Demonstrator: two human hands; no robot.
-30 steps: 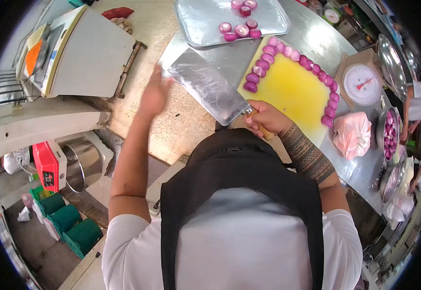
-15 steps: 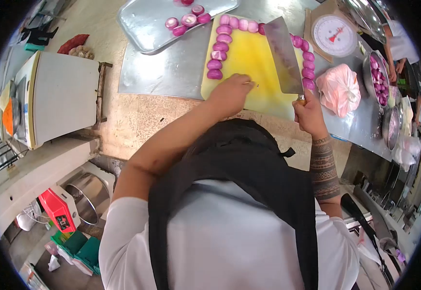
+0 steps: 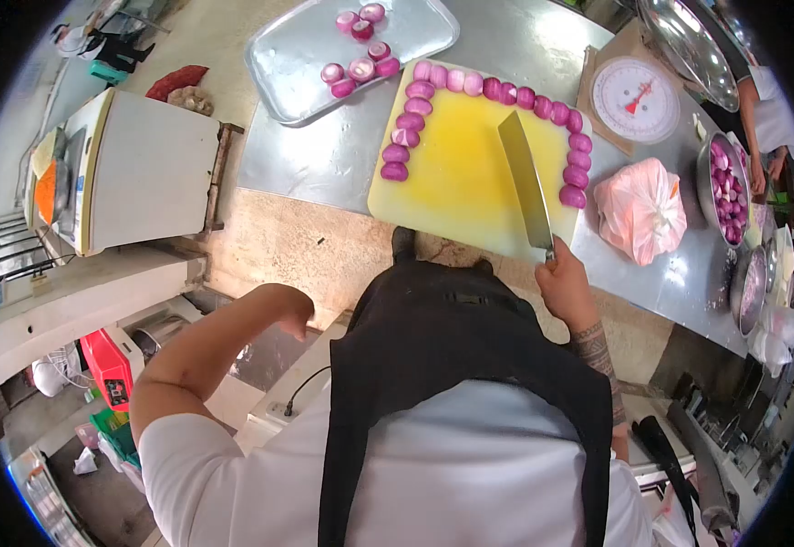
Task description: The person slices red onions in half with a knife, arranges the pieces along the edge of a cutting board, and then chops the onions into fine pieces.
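A large kitchen knife (image 3: 526, 178) is held by its handle in my right hand (image 3: 566, 284), its broad blade pointing away over the cutting board (image 3: 452, 205). The board is yellow in the middle and pale at the edges. Peeled red onions (image 3: 525, 98) line its left, far and right sides in a row. Down at my left side, clear of the board, hangs my left hand (image 3: 292, 308); it is bent downward and its fingers are mostly hidden.
A metal tray (image 3: 278, 96) with several onions lies at the far left. To the right stand a dial scale (image 3: 636, 98), a tied plastic bag (image 3: 641, 211) and a bowl of onions (image 3: 728, 191). Another person's arm (image 3: 751, 137) is beyond them. A white cabinet (image 3: 155, 173) stands left.
My left hand has left the board and swung back to my left side. The knife has moved from over the right onion row toward me, and its blade lies lower. My view has shifted.
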